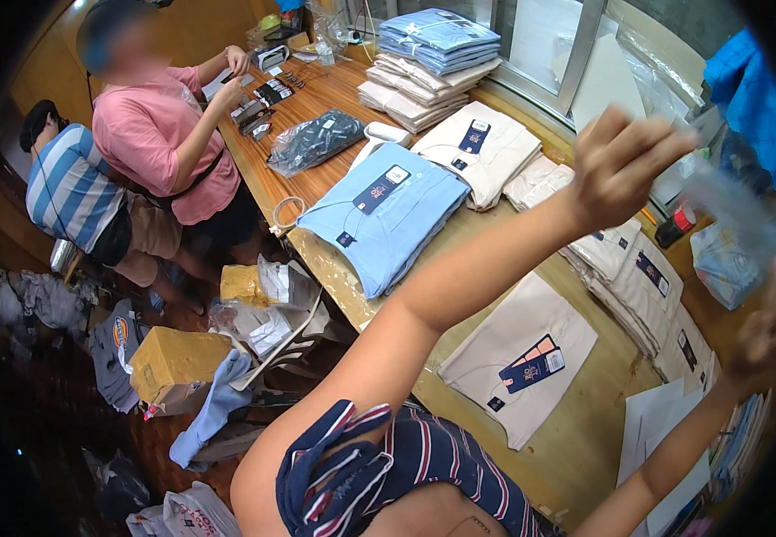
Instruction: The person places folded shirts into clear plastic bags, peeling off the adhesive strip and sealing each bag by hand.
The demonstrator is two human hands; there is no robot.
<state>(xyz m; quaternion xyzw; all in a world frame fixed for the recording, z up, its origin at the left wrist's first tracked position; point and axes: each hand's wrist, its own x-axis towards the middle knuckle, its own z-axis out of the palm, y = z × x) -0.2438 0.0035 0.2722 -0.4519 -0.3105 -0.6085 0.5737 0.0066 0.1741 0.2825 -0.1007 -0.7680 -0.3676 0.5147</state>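
Note:
My left hand [628, 168] is raised over the back of the table, its fingers curled closed at one end of a clear plastic bag [735, 215]. The thin bag is smeared by motion and stretches toward my right hand [767, 329]. That hand is raised at the far right, with its fingertips at the bag's other end; blur hides its exact grip. Below my arms, a folded cream garment [520, 358] lies on the table, with dark blue and peach tags on its front.
Left of my left arm lie stacked light blue shirts [386, 210] with a tag. Folded cream garments [482, 152] and tied bundles [433, 54] stand along the window. More tagged cream piles [643, 277] line the right side. Two people [151, 143] stand at the left; boxes [176, 367] crowd the floor.

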